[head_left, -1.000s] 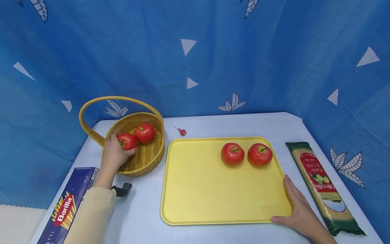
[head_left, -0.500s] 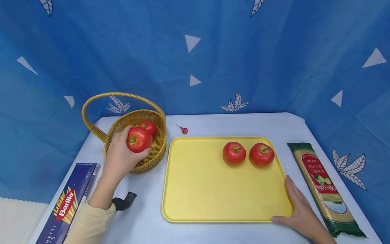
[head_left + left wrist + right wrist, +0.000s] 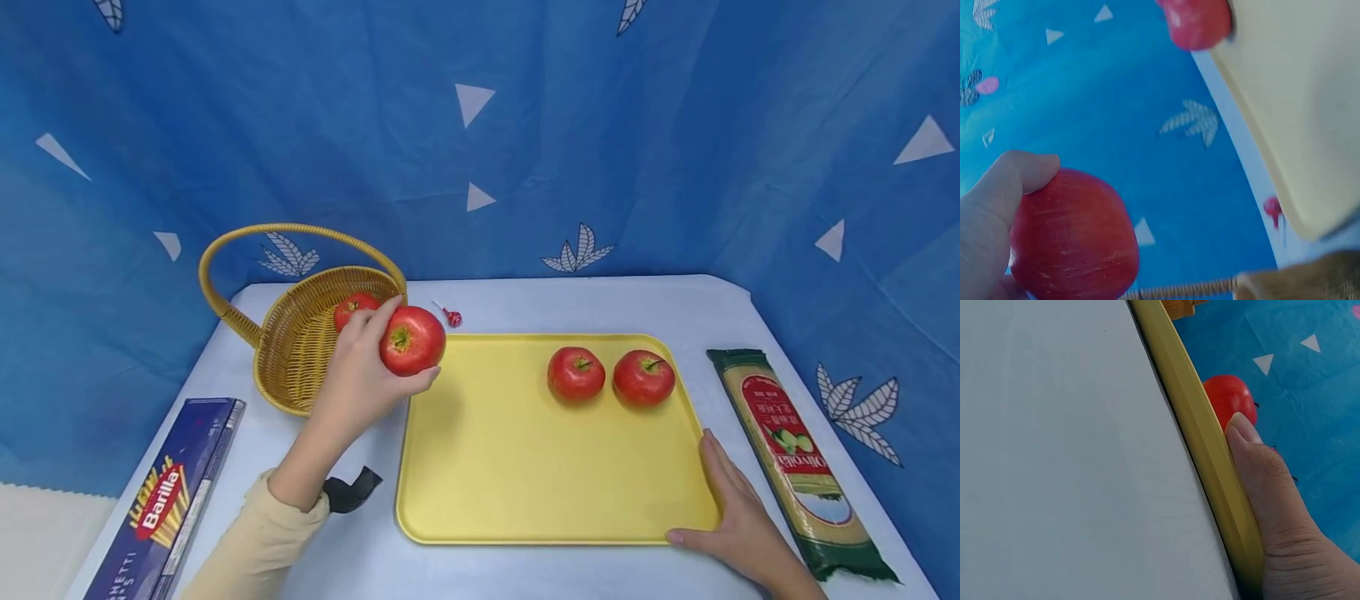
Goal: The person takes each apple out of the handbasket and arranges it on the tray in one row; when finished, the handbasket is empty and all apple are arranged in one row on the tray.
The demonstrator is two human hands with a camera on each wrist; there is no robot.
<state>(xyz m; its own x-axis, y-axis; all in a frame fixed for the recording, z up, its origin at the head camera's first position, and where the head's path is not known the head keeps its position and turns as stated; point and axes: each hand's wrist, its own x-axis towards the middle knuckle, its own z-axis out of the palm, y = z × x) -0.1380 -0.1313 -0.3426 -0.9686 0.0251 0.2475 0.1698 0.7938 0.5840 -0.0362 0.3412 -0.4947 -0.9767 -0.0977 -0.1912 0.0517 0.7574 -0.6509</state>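
Note:
My left hand [image 3: 362, 375] holds a red apple [image 3: 412, 342] between thumb and fingers, over the left end of the yellow tray [image 3: 525, 475]. In the left wrist view the thumb lies across the upper side of that apple [image 3: 1079, 237]. Behind the hand stands a wicker basket [image 3: 279, 354] with a tall handle; another apple [image 3: 352, 309] in it is partly covered by my fingers. Two more apples, one left [image 3: 576, 374] and one right [image 3: 643, 378], sit on the tray's far right part. My right hand [image 3: 731, 512] grips the tray's near right corner, thumb on the rim [image 3: 1200, 450].
A blue spaghetti box [image 3: 168, 500] lies at the left edge of the white table. A green-ended pasta packet [image 3: 795, 458] lies to the right of the tray. Behind the tray is a small red lollipop [image 3: 452, 317]. A blue curtain [image 3: 525, 150] hangs behind.
My left hand has lifted an apple out of the basket and carried it right, to above the tray's left edge. My right hand stays at the tray corner.

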